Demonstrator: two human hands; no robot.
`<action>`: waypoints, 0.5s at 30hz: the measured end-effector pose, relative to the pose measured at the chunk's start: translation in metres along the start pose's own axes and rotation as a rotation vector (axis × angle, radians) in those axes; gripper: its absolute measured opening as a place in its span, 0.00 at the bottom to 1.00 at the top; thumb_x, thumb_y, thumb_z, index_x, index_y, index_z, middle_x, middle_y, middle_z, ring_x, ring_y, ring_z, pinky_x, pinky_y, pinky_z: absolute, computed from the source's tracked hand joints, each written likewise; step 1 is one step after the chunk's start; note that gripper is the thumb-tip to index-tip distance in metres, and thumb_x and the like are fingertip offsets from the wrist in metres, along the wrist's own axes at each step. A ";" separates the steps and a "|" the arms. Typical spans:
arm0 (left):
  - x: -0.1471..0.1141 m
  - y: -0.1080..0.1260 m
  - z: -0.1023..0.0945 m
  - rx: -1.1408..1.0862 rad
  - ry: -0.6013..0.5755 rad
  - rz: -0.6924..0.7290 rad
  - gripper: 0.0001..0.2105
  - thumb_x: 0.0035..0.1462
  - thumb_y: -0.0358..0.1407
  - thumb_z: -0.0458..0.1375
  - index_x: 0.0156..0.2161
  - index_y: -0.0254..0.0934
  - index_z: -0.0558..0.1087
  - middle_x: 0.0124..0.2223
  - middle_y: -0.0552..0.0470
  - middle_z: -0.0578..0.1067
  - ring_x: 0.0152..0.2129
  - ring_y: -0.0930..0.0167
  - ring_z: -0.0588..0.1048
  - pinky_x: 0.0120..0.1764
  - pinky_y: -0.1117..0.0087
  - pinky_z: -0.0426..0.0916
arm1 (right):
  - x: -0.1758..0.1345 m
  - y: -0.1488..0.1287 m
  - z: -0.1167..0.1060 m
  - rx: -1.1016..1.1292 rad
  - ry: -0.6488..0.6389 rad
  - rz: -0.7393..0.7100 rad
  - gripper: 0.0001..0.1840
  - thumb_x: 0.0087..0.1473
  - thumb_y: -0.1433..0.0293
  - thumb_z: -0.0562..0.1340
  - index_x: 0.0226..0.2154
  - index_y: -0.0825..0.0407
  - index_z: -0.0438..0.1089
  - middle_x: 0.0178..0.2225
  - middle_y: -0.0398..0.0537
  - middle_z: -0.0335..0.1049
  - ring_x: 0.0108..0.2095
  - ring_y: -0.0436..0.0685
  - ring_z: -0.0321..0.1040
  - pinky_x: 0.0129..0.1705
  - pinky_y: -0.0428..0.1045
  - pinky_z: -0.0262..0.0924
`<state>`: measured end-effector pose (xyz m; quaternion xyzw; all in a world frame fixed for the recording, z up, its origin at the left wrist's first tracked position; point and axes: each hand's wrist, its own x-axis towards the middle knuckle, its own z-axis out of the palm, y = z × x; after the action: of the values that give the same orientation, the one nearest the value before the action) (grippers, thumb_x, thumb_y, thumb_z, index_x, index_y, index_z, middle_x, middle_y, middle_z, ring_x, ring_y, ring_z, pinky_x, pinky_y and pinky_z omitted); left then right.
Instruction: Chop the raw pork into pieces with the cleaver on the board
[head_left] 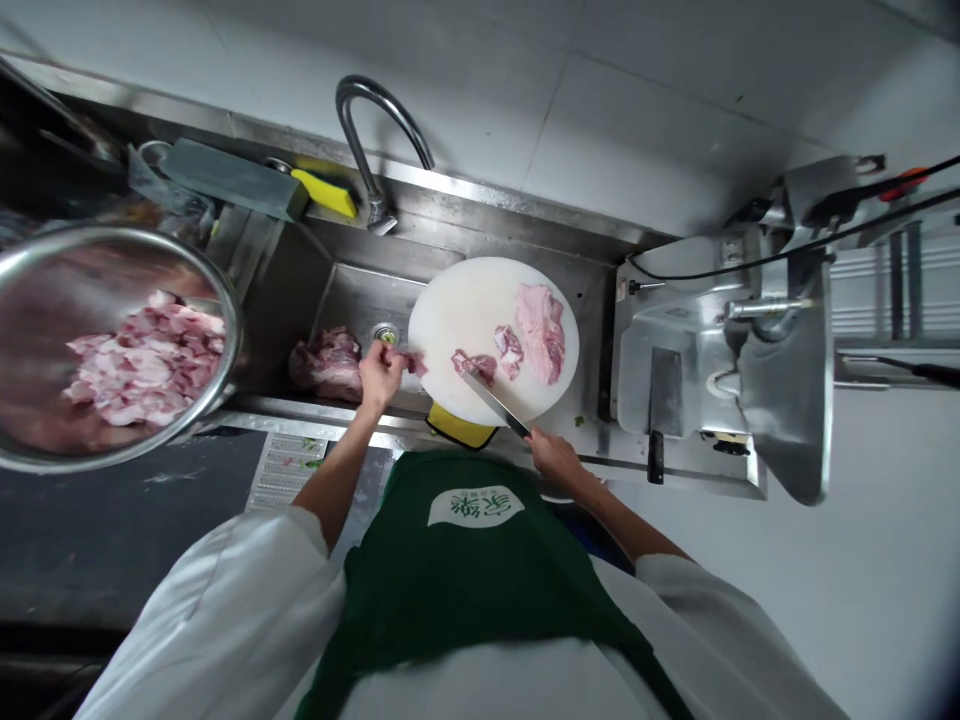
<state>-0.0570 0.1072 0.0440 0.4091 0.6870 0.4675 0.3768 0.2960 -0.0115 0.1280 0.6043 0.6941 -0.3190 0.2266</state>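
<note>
My right hand point(553, 455) is closed round the black handle of a kitchen knife point(496, 403). The blade's tip reaches a dark red meat piece point(480, 366) on the round white cutting board point(459, 300). Pinched in my left hand point(381, 374), just off the board's left edge, is a small meat scrap point(417, 364). A larger slab of pale pink meat point(540, 332) lies at the board's right, with a small chunk point(508, 352) beside it. Left of my left hand, more meat point(331, 364) rests in the sink.
A large steel bowl point(234, 335) of cut meat stands at the left. Behind the sink point(360, 282) rises a curved faucet point(386, 98), with a grey block point(229, 178) and yellow item point(324, 193) nearby. On the right, a meat slicer point(784, 370) carries another knife point(656, 458).
</note>
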 end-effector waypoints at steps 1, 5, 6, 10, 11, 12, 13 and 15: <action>0.007 0.007 -0.001 -0.047 0.001 0.016 0.06 0.46 0.29 0.61 0.31 0.39 0.69 0.24 0.59 0.65 0.21 0.75 0.63 0.26 0.76 0.62 | -0.001 0.002 -0.002 0.010 0.004 0.005 0.17 0.73 0.64 0.48 0.50 0.52 0.68 0.42 0.57 0.79 0.44 0.63 0.76 0.42 0.50 0.59; 0.022 0.039 0.013 -0.199 -0.100 0.084 0.08 0.47 0.34 0.64 0.34 0.38 0.70 0.25 0.60 0.68 0.19 0.78 0.66 0.24 0.79 0.65 | 0.016 -0.003 -0.018 0.079 0.089 0.064 0.17 0.73 0.62 0.49 0.50 0.52 0.68 0.44 0.57 0.78 0.46 0.62 0.75 0.42 0.49 0.58; 0.021 0.045 0.019 -0.244 -0.129 0.060 0.10 0.48 0.36 0.64 0.36 0.38 0.70 0.25 0.60 0.69 0.19 0.78 0.67 0.24 0.78 0.67 | 0.022 -0.004 -0.022 0.096 0.114 0.097 0.17 0.73 0.62 0.49 0.50 0.53 0.68 0.45 0.58 0.78 0.47 0.62 0.75 0.42 0.49 0.57; -0.002 0.038 0.040 -0.237 -0.209 -0.100 0.13 0.48 0.39 0.66 0.38 0.38 0.70 0.23 0.60 0.70 0.16 0.77 0.67 0.20 0.77 0.66 | 0.037 -0.003 -0.029 0.144 0.171 0.188 0.17 0.73 0.63 0.49 0.51 0.54 0.67 0.46 0.59 0.77 0.48 0.63 0.75 0.43 0.49 0.58; -0.012 0.030 0.042 -0.184 -0.210 -0.156 0.13 0.47 0.38 0.66 0.35 0.38 0.70 0.22 0.60 0.70 0.15 0.77 0.67 0.19 0.77 0.65 | 0.037 -0.002 -0.029 0.149 0.172 0.193 0.17 0.73 0.63 0.49 0.51 0.55 0.67 0.46 0.59 0.77 0.48 0.63 0.75 0.44 0.49 0.58; -0.023 0.022 0.042 -0.134 -0.201 -0.214 0.12 0.46 0.38 0.66 0.33 0.38 0.69 0.21 0.59 0.70 0.14 0.76 0.66 0.17 0.77 0.63 | 0.035 -0.003 -0.028 0.150 0.169 0.195 0.17 0.73 0.63 0.49 0.51 0.55 0.67 0.46 0.60 0.77 0.48 0.63 0.75 0.44 0.50 0.59; -0.033 0.012 0.041 -0.097 -0.184 -0.264 0.12 0.45 0.37 0.66 0.32 0.38 0.69 0.21 0.59 0.70 0.13 0.76 0.66 0.16 0.76 0.63 | 0.033 -0.004 -0.028 0.150 0.167 0.196 0.17 0.73 0.63 0.49 0.51 0.55 0.67 0.46 0.60 0.77 0.48 0.63 0.74 0.44 0.50 0.59; -0.052 -0.004 0.037 -0.060 -0.138 -0.316 0.11 0.45 0.37 0.66 0.32 0.38 0.69 0.20 0.58 0.71 0.13 0.75 0.67 0.16 0.76 0.63 | 0.026 -0.010 -0.032 0.149 0.173 0.195 0.16 0.73 0.64 0.49 0.51 0.55 0.67 0.45 0.60 0.77 0.48 0.64 0.75 0.43 0.50 0.59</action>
<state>-0.0047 0.0709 0.0366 0.3157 0.7011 0.3934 0.5040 0.2842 0.0290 0.1337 0.7092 0.6236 -0.2928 0.1501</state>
